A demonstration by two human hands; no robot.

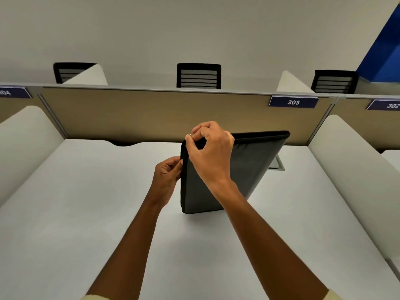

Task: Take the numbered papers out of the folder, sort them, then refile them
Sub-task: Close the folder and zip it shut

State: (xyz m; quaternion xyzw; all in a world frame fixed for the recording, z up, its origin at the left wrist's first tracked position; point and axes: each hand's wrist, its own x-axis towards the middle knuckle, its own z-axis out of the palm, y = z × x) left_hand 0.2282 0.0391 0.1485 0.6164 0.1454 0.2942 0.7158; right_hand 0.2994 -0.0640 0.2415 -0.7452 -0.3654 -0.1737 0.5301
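1. Left hand, at the folder's near-left vertical edge approx. mid-height: fingers curled, pinching that edge to steady it. It sits lower and nearer the body than the other hand.
2. Zippered black folder, standing on its bottom edge on the white desk, directly ahead of both hands, front face tilted slightly away. Long axis of the near edge runs vertical; top edge runs off to the right toward the beige partition. No papers visible; folder looks closed.
3. Right hand, at the folder's top-left corner, above the left hand: thumb and forefinger pinching a small silver zip pull. Hands close together, w/ only the folder's edge between them.
4. Judgement: right hand holds the pull, so the coming move prob. runs the zip along an edge from this corner while the left braces.
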